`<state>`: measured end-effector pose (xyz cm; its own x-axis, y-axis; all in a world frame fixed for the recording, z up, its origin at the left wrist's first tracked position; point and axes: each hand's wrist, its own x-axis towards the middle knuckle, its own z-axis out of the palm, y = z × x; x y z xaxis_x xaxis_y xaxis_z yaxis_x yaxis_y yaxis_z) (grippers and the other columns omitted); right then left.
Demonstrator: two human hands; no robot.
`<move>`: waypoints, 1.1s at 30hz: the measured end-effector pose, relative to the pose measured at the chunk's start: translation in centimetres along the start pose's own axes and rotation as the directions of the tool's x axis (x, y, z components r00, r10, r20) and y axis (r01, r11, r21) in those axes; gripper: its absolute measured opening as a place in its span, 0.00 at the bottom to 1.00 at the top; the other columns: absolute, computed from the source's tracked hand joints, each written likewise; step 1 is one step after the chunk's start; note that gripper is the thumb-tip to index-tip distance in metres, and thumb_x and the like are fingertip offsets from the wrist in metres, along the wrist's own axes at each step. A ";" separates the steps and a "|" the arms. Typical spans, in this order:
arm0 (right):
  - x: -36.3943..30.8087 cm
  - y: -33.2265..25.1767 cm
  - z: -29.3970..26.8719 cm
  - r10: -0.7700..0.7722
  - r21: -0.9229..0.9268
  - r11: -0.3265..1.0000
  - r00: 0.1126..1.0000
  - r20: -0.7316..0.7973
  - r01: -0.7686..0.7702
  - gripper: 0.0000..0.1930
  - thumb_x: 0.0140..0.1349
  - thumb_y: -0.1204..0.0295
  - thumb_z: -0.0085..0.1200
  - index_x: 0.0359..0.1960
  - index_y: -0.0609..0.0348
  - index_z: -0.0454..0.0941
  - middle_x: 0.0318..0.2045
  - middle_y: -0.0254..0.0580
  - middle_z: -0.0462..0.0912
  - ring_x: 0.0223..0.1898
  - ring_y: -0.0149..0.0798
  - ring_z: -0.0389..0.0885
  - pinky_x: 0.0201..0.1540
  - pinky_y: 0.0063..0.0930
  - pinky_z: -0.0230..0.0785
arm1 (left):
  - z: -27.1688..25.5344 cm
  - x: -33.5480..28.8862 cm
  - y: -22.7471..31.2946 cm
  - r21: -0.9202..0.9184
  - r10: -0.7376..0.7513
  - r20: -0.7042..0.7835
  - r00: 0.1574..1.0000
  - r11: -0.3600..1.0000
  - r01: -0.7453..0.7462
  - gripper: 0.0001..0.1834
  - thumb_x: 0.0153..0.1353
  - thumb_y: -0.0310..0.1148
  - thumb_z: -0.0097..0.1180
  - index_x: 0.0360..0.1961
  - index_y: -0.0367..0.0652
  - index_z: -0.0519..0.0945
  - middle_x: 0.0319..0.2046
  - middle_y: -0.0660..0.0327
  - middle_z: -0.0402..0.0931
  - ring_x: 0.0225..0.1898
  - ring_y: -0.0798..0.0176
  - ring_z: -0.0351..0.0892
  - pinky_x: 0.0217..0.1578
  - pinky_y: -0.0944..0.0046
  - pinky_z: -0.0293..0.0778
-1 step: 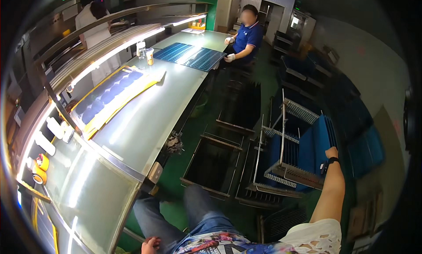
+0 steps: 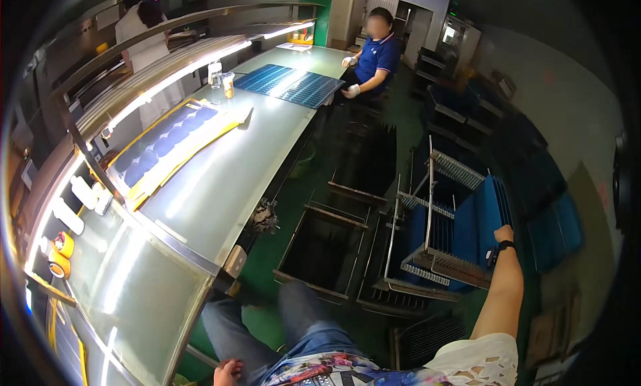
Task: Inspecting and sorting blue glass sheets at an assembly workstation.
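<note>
My right arm reaches out to the right, and my right hand (image 2: 503, 233) is closed at the near edge of a blue panel (image 2: 491, 202). That panel stands upright among others in a metal slotted rack (image 2: 437, 258). The fingertips are partly hidden, turned away behind the fist. A dark watch sits on that wrist. At the lower edge, beside my lap, my left hand (image 2: 228, 372) hangs with its fingers curled in, and I see nothing in it.
A long glass-topped table (image 2: 257, 165) runs along the left, bearing a yellow-edged sheet (image 2: 167, 142), bottles and tape rolls (image 2: 61, 252). At its far end a co-worker in white gloves handles a dark blue gridded panel (image 2: 287, 84). More racks (image 2: 320, 252) stand on the green floor.
The co-worker's gloved hand at the gridded panel has shifted slightly. My own hands have hardly moved.
</note>
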<state>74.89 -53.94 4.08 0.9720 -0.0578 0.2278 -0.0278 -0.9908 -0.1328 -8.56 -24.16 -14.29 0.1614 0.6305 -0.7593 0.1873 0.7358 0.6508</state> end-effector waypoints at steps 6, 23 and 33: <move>-1.3 -0.7 -0.2 -0.107 -0.038 0.994 0.986 -0.124 0.103 0.11 0.52 0.72 0.52 0.34 0.68 0.77 0.37 0.62 0.79 0.43 0.57 0.78 0.47 0.44 0.70 | 0.0 -0.1 0.4 -0.070 0.050 0.042 0.998 0.996 -0.047 0.14 0.58 0.36 0.49 0.40 0.37 0.77 0.31 0.58 0.79 0.28 0.68 0.73 0.25 0.67 0.69; 12.4 2.7 -26.4 -0.473 -0.293 0.881 0.721 -0.506 0.373 0.15 0.50 0.67 0.52 0.26 0.73 0.75 0.29 0.60 0.79 0.35 0.61 0.76 0.37 0.44 0.68 | 1.2 -0.5 2.3 -0.146 0.059 0.034 0.998 0.988 -0.054 0.13 0.57 0.37 0.51 0.39 0.42 0.78 0.29 0.63 0.80 0.28 0.73 0.72 0.27 0.72 0.67; 4.4 -13.2 -28.2 -0.583 0.988 -0.066 0.798 -0.152 0.140 0.18 0.58 0.66 0.57 0.47 0.61 0.72 0.42 0.43 0.77 0.43 0.38 0.77 0.47 0.24 0.68 | 0.8 -0.4 2.3 -0.066 0.067 0.058 0.996 0.996 -0.063 0.16 0.58 0.39 0.52 0.42 0.39 0.79 0.33 0.62 0.80 0.33 0.71 0.74 0.33 0.70 0.71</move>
<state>72.91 -44.53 34.06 0.7566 0.5127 0.4058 0.3685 0.1783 -0.9124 -7.44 -22.93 -12.46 0.2298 0.6630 -0.7124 0.1119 0.7092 0.6961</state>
